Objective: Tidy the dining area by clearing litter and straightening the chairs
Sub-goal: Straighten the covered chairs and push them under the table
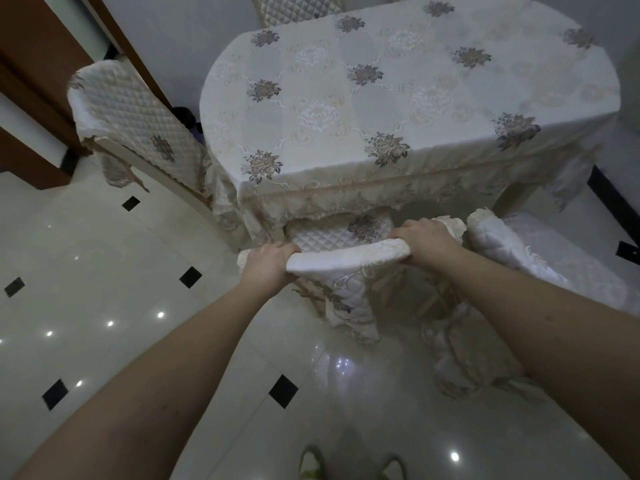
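While gripping chair [346, 258] backrest (tucked at table [398, 91]): left hand [268, 263], right hand [427, 239].

We stand at the near edge of the table [398, 98], 1 chair [346, 258] directly in front of us, its seat tucked under the tabletop, backrest top toward us. Our left hand [270, 263] grips the backrest's left end, our right hand [427, 239] its right end. A 2nd chair [526, 251] sits just beside it, to the right. A 3rd chair [135, 123] stands at the table's left end; a 4th [291, 8] behind the far side. Shoes [311, 462] at bottom, on the floor [104, 271].
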Demonstrator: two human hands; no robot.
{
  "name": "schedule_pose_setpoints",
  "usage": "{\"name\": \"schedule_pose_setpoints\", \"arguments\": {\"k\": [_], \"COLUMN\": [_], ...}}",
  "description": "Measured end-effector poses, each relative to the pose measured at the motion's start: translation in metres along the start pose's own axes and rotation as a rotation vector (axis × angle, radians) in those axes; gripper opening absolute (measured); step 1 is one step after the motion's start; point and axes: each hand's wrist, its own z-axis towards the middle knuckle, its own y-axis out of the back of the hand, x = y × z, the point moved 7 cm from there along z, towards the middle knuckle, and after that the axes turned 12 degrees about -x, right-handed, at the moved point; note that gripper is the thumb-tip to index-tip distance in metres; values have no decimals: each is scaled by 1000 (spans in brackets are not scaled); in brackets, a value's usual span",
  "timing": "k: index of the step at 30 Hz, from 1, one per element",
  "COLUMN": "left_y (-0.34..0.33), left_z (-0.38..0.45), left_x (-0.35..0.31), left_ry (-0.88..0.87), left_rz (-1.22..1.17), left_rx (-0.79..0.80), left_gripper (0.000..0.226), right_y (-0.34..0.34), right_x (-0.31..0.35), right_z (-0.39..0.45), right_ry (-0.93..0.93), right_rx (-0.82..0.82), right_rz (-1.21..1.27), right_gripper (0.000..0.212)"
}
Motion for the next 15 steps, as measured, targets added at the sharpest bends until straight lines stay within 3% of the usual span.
{"name": "schedule_pose_setpoints", "arguments": {"k": [15], "left_y": [-5], "left_z": [2], "left_x": [4], "left_ry": [-16], "left_rz": [-25], "left_rx": [-14], "left_gripper": [34], "right_y": [-3], "right_x": [-5], "right_z": [0], "right_ry": [-53], "right_rx": [-17], "right_rz": [-12], "right_gripper": [43]}}
